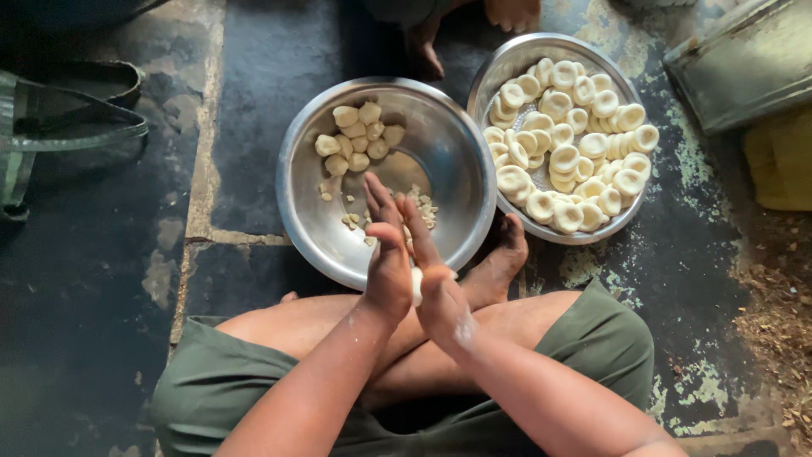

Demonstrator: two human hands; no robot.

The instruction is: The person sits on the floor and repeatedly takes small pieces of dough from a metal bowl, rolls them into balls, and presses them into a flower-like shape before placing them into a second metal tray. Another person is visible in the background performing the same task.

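A small pale dough piece (416, 283) sits pressed between the palms, just a sliver of it showing, right above the near rim of the steel bowl (448, 152). The left hand (387, 269) and right hand (440, 292) are closed flat against each other, fingers straight, clamping the dough rather than curling round it. To do this well, the judgement is light, even pressure and steady circular rolling, palms kept over the bowl so crumbs drop inside.

In that bowl, at its far left, lies a cluster of raw dough lumps (357, 137), with loose crumbs (420, 206) scattered nearer the hands. To the right, touching the bowl's rim, a second metal basin (507, 68) is heaped with shaped dough rounds (568, 144), each dimpled in the middle. The person sits cross-legged in green shorts (600, 338), a bare foot (499, 262) between the two vessels.

Packaging is scarce: a grey metal box (748, 63) at far right, a yellow container (782, 156) just beside it, and green-grey bag straps (59, 127) at far left. No labels or signs are readable.
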